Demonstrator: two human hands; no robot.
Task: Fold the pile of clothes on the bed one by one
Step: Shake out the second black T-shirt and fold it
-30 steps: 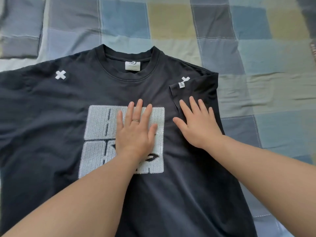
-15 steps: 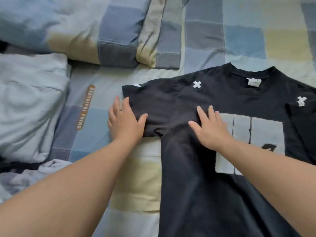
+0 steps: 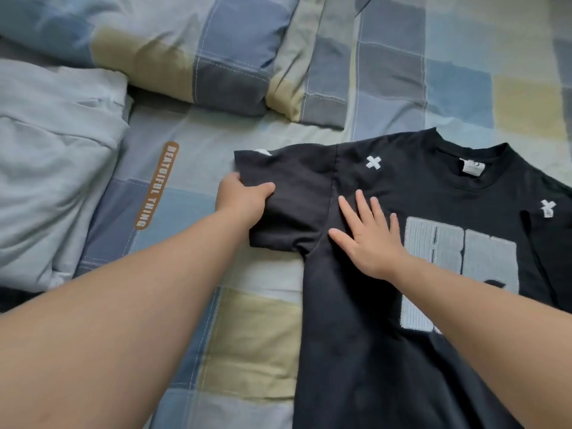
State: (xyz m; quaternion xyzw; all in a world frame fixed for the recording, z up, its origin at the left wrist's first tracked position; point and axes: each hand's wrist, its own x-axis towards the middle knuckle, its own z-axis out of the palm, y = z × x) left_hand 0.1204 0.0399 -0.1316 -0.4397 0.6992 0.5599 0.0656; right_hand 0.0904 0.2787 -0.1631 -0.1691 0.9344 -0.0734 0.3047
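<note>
**One sleeve gripped, the shirt body pinned flat**

Nearest the camera, two bare forearms reached up from the six o'clock edge over the bed, which was covered in a patchwork of blue, grey and pale yellow squares. The black T-shirt lay front up on it, filling the part from five to three o'clock, with its hem running out of view at the bottom.

The right hand rested flat on the shirt's chest. Its fingers were straight and spread wide, aimed at about eleven o'clock, and held nothing. The tips lay just beside the shoulder seam. The heel of the hand touched the edge of the grey printed panel at its three o'clock.

At nine o'clock of that hand, the left hand gripped the shirt by its outspread sleeve. The thumb lay on top of the cloth, and the fingers were curled under the sleeve's outer edge, hidden by the fabric. The sleeve was rumpled where the hand held it.

Further out, a white cross marked the shoulder at twelve o'clock of the right hand. A neck label sat inside the collar at one o'clock. The folded sleeve lay turned in over the chest at the three o'clock edge and bore a second cross.

On the bedcover at nine o'clock of the left hand ran an orange label. Beyond it, a pale blue cloth lay bunched at the nine o'clock edge. A patchwork pillow lay farthest, at eleven o'clock.
</note>
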